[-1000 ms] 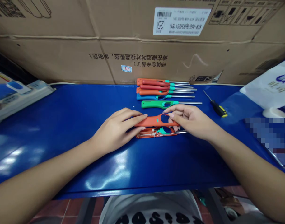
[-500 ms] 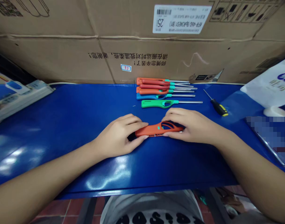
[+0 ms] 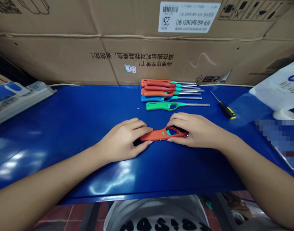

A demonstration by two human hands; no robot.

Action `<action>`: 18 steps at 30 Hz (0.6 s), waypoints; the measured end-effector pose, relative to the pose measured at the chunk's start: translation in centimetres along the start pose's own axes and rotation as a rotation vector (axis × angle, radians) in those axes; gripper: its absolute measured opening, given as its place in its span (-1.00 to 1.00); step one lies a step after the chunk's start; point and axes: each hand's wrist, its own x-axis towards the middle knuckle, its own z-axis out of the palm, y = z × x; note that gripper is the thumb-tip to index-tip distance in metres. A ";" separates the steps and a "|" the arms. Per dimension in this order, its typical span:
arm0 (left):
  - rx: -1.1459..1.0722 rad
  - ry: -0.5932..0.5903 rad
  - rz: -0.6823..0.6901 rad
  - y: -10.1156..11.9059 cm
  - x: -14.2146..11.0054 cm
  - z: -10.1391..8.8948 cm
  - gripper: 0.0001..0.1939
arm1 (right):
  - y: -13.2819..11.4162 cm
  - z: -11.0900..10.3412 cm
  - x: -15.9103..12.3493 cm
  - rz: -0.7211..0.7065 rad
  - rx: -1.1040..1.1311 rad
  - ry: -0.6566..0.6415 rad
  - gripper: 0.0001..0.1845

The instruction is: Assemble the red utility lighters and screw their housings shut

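Boxes (image 3: 65,48) stand behind the blue table (image 3: 77,128). Both hands, left (image 3: 123,141) and right (image 3: 197,130), pinch the ends of an orange lighter (image 3: 159,134) lying flat there.

Evenly bright, lit from overhead. White glare patches across the glossy blue table (image 3: 65,128). Sharp centre, bowed at the edges.

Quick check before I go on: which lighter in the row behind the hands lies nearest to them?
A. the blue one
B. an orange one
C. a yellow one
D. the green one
D. The green lighter lies at the near end of the row, just beyond the right hand, with the blue lighter behind it.
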 end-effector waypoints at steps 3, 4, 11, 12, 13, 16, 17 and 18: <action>0.002 0.001 0.000 0.0 0.0 0.0 -0.74 | -0.1 0.0 0.0 0.005 0.009 -0.006 -0.71; 0.002 0.001 0.000 0.0 0.0 0.0 -0.73 | -0.1 0.0 0.0 0.002 0.010 -0.004 -0.72; 0.004 -0.001 -0.002 0.1 0.0 -0.1 -0.73 | -0.2 -0.1 0.0 -0.015 -0.008 0.008 -0.71; 0.007 -0.003 -0.001 0.1 0.1 -0.1 -0.74 | -0.3 -0.1 0.0 -0.017 -0.010 0.009 -0.71; 0.011 -0.003 0.000 0.2 0.1 -0.1 -0.73 | -0.3 -0.1 0.0 -0.020 -0.012 0.010 -0.72; 0.020 -0.006 -0.002 0.2 0.1 -0.1 -0.74 | -0.3 0.0 -0.1 -0.019 -0.013 0.004 -0.72; 0.020 -0.008 -0.005 0.2 0.1 -0.1 -0.74 | -0.2 0.0 -0.1 -0.016 -0.009 0.000 -0.72; 0.018 -0.011 -0.007 0.2 0.1 -0.1 -0.74 | -0.2 0.0 0.0 -0.013 -0.004 -0.004 -0.72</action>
